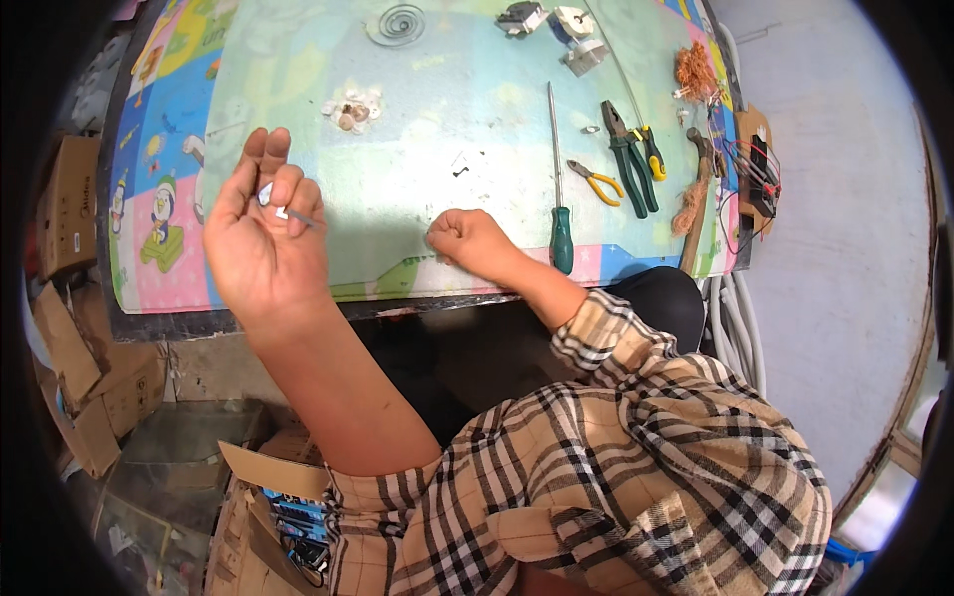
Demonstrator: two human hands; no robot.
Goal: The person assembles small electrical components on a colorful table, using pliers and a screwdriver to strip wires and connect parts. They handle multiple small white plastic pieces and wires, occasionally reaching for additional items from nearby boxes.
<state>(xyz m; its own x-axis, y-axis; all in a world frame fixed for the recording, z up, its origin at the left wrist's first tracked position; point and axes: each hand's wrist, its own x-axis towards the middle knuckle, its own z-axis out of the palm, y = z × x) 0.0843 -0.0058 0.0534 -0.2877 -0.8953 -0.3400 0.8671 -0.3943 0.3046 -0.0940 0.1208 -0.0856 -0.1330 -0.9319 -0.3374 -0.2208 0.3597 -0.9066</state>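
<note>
Small white clip (281, 212) with a thin grey pin pointing right, its long axis roughly level, sits pinched in the raised left hand (263, 233) over the table (417, 199). Right hand (467, 241), fisted, holds nothing visible.

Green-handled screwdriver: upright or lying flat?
Lying flat. The green-handled screwdriver rests full length on the table mat, handle toward the person, right of the fisted right hand.

One green-handled screwdriver (558, 189) is lying on the counter (417, 169). Right of the screwdriver, two pliers are resting: one yellow-handled pair (597, 182) and one green-handled pair (628, 159). One hammer (698, 204) is lying farther right. One wire spiral (396, 23) is sitting up and left of the screwdriver.
</note>
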